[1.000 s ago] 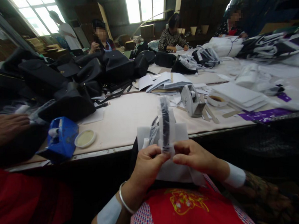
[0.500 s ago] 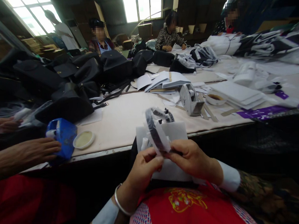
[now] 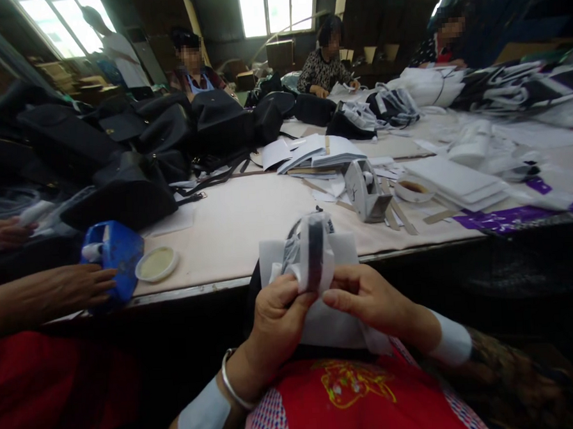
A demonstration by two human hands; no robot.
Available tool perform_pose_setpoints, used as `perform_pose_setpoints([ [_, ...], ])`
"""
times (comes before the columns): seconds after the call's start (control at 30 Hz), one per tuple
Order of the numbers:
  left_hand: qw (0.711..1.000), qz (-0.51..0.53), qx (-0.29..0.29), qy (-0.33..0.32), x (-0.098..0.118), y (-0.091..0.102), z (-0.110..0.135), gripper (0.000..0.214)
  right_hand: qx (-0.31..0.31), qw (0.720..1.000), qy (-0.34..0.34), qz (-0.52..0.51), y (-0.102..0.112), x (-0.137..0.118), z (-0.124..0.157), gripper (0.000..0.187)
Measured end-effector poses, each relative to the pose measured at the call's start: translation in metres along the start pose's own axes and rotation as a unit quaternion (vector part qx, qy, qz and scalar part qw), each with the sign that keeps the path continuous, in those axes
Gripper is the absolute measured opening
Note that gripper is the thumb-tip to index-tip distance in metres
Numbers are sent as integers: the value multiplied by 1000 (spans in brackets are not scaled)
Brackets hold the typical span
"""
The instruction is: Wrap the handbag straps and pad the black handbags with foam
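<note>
Wrapped in whitish see-through film, a black bag strap [image 3: 316, 248] bends into a loop over my lap. My left hand [image 3: 280, 320] is closed around its lower end, thumb pressed against the film. My right hand [image 3: 372, 299] bends its fingers and thumb at the right edge of the same wrap; its fingertips are partly hidden. Behind the strap is a white sheet [image 3: 345, 250], and pale wrapping [image 3: 326, 327] hangs below my hands over a dark thing on my lap.
On the table [image 3: 229, 224] lie black bags [image 3: 117, 191], white papers [image 3: 326, 151], a tape dispenser [image 3: 366, 194] and a tape roll [image 3: 414, 190]. At left a co-worker's hand [image 3: 79, 286] touches a blue dispenser [image 3: 120, 255], beside a round lid [image 3: 157, 264]. Several people sit or stand across the table.
The strap loop has turned more upright and shifted slightly right, its film-covered face now toward me. My right fingers have moved from its lower end to its right edge.
</note>
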State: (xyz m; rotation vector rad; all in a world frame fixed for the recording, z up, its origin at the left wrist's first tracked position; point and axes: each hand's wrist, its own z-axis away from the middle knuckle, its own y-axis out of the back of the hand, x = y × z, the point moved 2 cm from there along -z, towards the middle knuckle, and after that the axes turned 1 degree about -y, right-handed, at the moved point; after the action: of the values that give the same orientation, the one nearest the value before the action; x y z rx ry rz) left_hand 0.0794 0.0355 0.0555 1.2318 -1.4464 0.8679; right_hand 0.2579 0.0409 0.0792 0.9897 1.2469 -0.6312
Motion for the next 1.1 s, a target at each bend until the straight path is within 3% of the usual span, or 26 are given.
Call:
perform_pose_setpoints([
  [0.07,995,-49,-29,-86,2,-2,1,13,4,986,-65,-154,1,0,-3,37],
  [0.13,989,-62,-51,-128,1,-6,2,18,21,962,-128,-241,0,3,-6,37],
  [0.27,984,-63,-81,-146,-1,-8,4,24,37,915,-220,-337,-8,12,-6,40],
  [0.33,987,-52,-97,-114,-2,-6,4,21,47,919,-214,-328,-10,13,-4,38],
  [0.43,990,48,-124,50,-5,0,3,17,68,971,-151,-173,-9,11,0,28],
  [0.5,961,175,-113,181,-10,1,3,30,84,994,-75,-6,-10,9,4,20],
  [0.57,921,280,-73,261,-13,-3,2,38,107,981,20,161,-13,8,8,20],
  [0.63,900,321,-32,294,-15,-8,1,38,127,941,114,291,-19,8,12,23],
  [0.7,903,316,-1,292,-15,-13,1,34,129,906,171,365,-22,9,15,25],
  [0.73,912,298,6,283,-14,-13,1,32,124,902,180,371,-21,9,16,26],
  [0.8,943,230,4,242,-9,-12,1,26,110,932,148,312,-15,10,16,25],
  [0.9,990,76,-11,117,0,-7,2,16,59,997,15,48,-1,15,14,33],
  [0.93,997,29,-25,69,2,-6,3,14,37,997,-40,-63,2,17,14,40],
  [1.0,998,-31,-62,-6,3,-7,5,14,3,959,-133,-251,2,21,13,48],
  [1.1,991,-64,-104,-62,-2,-10,8,16,13,899,-216,-380,-2,25,10,46],
])
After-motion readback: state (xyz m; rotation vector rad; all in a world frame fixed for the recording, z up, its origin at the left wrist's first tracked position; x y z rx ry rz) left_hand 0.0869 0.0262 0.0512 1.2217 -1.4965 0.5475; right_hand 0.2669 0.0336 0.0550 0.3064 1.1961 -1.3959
